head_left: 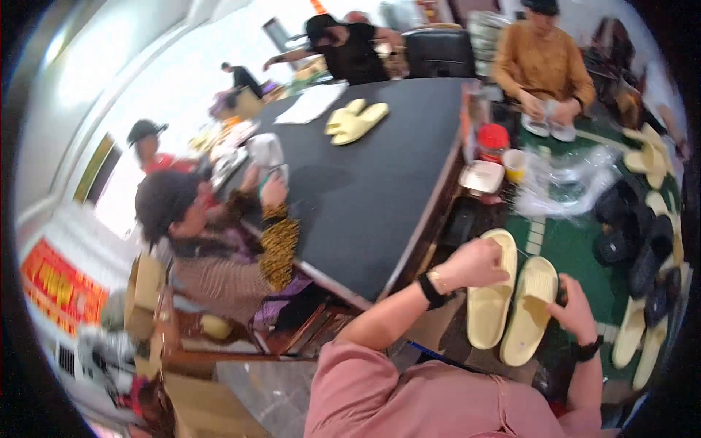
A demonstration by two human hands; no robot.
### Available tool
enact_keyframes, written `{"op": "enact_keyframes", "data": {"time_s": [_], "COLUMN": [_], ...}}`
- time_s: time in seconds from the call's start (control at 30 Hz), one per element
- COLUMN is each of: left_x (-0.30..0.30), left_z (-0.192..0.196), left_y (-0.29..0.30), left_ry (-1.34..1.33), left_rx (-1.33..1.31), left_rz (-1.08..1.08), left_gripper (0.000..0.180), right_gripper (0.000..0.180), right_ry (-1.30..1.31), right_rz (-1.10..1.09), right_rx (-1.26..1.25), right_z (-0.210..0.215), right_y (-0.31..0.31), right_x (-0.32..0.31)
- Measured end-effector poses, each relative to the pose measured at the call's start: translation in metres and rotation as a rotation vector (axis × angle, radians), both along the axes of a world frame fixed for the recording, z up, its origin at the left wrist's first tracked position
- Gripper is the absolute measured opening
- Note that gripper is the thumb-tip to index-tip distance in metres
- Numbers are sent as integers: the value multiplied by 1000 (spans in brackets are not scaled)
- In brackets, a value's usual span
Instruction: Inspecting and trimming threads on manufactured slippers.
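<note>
A pair of pale yellow slippers lies side by side in front of me, toes pointing away. Over the strap of the left slipper [488, 319], my left hand [471, 266] is closed with its fingers curled in. What the fingertips pinch is too small to make out. A thin line seems to run between the two slippers near their toes. At the outer edge of the right slipper [527, 332], my right hand [577, 306] is curled, its fingers close to the strap. Something small and dark shows by those fingers, its kind unclear.
Black slippers [650, 248] and more yellow ones [629, 336] line the right side. Clear plastic bags [566, 179], a red-lidded jar [493, 140] and a yellow cup [515, 166] stand ahead. On the dark table [365, 197] lies another yellow pair [358, 124]. Several people work around it.
</note>
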State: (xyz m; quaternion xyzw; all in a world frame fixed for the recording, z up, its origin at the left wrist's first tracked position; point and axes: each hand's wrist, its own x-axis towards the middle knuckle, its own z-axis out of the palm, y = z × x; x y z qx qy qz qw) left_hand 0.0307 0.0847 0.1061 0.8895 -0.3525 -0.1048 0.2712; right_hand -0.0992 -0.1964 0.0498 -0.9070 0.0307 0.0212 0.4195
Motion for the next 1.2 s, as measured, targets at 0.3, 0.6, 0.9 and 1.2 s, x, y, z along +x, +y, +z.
{"op": "enact_keyframes", "data": {"time_s": [0.3,0.6,0.9,1.2], "left_x": [-36,-34,-32,-44], "left_z": [-62,-73,-68,-53], "left_y": [17,9,26,22], "left_ry": [-66,-142,-148,-153], "left_rx": [-20,-130,-174,-34], "left_rz": [42,105,60,9], "left_gripper": [54,28,38,52], "right_gripper": [65,59,59,47], "right_ry": [-93,-125,41,-165], "right_rz": [-40,-87,33,23], "right_rx": [-135,-148,-94,-365], "right_z": [-38,-20,1,-25], "right_y": [17,29,26,-13], "right_x": [8,5,-8,81]}}
